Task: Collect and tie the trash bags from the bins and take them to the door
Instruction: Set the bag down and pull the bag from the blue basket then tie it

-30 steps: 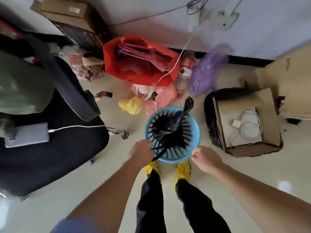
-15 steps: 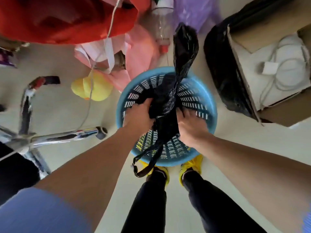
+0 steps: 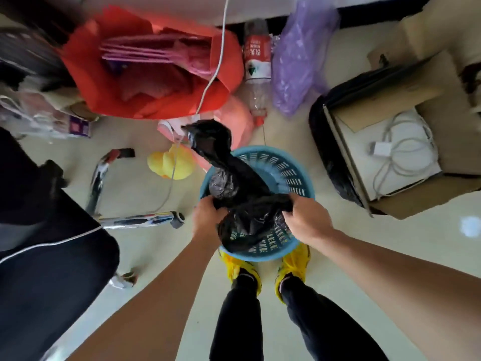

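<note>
The black plastic trash bag (image 3: 234, 178) sits in the round blue slatted plastic bin (image 3: 294, 168), with one twisted end rising past the bin's far rim. The left hand (image 3: 208, 214) grips the bag at the bin's left edge and the right hand (image 3: 304, 220) at its right edge — both clamped on the plastic. A yellow rubber duck (image 3: 169, 165) lies left of the bin, and an open cardboard box (image 3: 390, 152) lies to its right.

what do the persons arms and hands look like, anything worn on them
Both the left hand and the right hand are bare: no gloves, rings, watch or wristbands show. The left forearm and right forearm are uncovered too, as far as the frame shows them; no sleeve is plainly visible.
</note>
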Demonstrator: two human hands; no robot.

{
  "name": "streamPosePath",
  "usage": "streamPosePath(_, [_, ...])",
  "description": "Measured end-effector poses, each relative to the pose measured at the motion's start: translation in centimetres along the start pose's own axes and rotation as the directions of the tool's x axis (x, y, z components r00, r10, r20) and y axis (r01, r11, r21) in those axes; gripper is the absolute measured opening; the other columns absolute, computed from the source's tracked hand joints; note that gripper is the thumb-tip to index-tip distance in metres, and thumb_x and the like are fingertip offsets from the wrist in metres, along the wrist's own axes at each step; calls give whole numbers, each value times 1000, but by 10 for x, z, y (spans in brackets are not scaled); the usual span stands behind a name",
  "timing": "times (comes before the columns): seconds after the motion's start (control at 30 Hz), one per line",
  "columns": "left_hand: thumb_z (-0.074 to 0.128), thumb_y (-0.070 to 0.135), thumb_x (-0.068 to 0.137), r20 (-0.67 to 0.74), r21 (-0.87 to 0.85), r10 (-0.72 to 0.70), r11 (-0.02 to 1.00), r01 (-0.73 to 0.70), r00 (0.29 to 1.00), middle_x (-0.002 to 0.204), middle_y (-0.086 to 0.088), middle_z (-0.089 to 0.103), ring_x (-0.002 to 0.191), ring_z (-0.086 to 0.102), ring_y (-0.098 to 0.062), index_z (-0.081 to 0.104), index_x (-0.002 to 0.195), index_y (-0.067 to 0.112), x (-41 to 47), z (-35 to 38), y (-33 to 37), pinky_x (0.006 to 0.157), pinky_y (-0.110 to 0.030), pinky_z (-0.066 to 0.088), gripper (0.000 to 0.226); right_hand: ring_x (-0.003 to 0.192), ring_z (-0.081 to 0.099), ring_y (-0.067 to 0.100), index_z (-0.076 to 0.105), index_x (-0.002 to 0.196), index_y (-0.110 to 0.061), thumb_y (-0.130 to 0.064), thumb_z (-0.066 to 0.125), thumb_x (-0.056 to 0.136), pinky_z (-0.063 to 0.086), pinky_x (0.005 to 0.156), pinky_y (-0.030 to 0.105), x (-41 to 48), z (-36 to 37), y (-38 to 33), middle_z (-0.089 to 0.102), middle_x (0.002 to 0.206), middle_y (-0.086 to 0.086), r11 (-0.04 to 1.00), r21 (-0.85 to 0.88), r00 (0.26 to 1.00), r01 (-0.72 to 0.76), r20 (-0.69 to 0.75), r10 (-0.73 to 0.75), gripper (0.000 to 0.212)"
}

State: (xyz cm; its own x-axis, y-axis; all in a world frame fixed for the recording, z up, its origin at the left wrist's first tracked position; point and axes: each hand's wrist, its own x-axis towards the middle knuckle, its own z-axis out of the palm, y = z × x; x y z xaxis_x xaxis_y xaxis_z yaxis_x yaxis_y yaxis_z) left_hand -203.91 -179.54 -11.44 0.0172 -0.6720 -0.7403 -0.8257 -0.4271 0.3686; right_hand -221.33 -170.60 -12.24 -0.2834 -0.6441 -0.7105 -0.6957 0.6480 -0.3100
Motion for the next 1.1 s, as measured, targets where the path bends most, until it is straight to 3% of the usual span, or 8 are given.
streamPosePath(0.07, [51,12,74,-33,-183,-47,982,40,998,56,-7,52,62,46,-28,54,61,11,-32,-12,-1,53,-37,37,13,73,58,31,56,88,-15,-27,46,99,38,63,30,-25,-24,-4,60,75,7,998,61,1000,-24,-16,25,18])
streamPosePath(0.27, [46,16,62,-102,-418,-178,900,120,979,60,-10,52,59,42,-21,59,71,2,-125,-37,-27,50,-38,43,21,63,53,30,47,64,-17,-26,50,96,33,57,30,-99,-63,-3,51,58,1,968,224,989,-110,-75,129,34])
streamPosePath(0.47, [47,8,74,-99,-426,-141,900,86,985,56,-3,45,55,37,-21,51,67,6,-224,-48,-56,50,-31,36,8,54,50,30,43,57,-16,-23,51,95,32,52,33,-178,-51,-1,50,53,3,932,343,979,-115,-118,164,39])
streamPosePath(0.6, [44,2,80,-87,-372,-118,925,78,989,56,-2,42,51,34,-18,48,67,7,-270,-38,-102,43,-22,30,15,48,45,24,41,55,-14,-20,50,94,30,49,33,-231,-8,9,48,51,4,916,375,970,-145,-127,205,41])
streamPosePath(0.77, [45,-1,83,-38,-366,-94,928,73,995,59,-5,49,48,43,-17,57,78,1,-315,-12,-175,29,-15,30,12,59,50,32,44,56,-12,-22,51,94,35,59,35,-294,56,38,50,53,6,910,357,958,-211,-111,265,40])
streamPosePath(0.87, [49,1,82,1,-372,-110,923,102,994,67,-11,57,53,51,-21,59,80,3,-330,8,-212,41,-22,42,11,64,52,33,45,58,-13,-24,52,94,36,60,36,-316,87,64,51,56,6,903,345,948,-257,-94,305,39])
streamPosePath(0.97, [56,7,80,24,-359,-121,925,122,992,73,-15,66,61,63,-27,61,76,9,-335,37,-243,57,-36,56,6,55,49,28,43,58,-12,-23,51,95,32,53,34,-321,118,92,49,54,6,891,357,948,-279,-48,316,39])
streamPosePath(1.1, [68,24,80,-8,-297,-102,950,95,995,84,-11,71,81,67,-29,61,79,16,-323,83,-279,75,-41,58,11,52,47,26,43,61,-12,-24,49,96,31,52,32,-308,161,124,49,55,5,891,362,956,-274,0,294,37])
